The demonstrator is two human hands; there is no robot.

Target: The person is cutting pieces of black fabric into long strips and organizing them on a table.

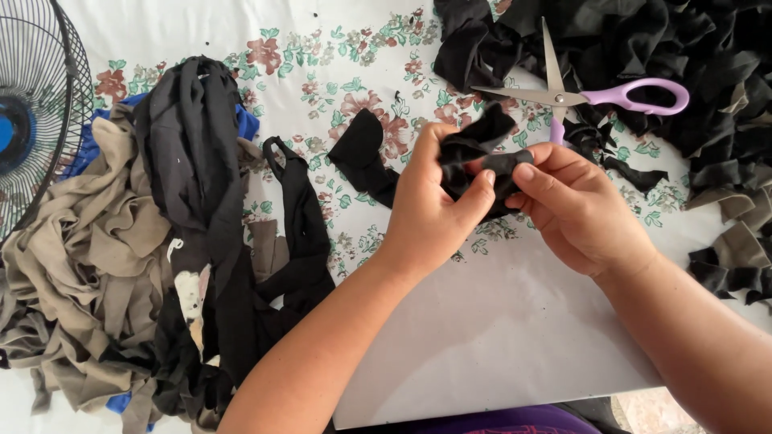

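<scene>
left hand [430,205] and right hand [575,205] both pinching black fabric strip [482,157], just below purple-handled scissors [579,96], lying open

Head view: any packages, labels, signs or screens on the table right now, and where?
None in view: only fabric scraps, purple-handled scissors, a fan and a floral tablecloth.
Both hands, left hand and right hand, hold a black fabric piece.

One camera, worn on the head, looks steeply down at close range onto the table [498,337], fan [32,120] far left, scissors [595,96] far right.
</scene>
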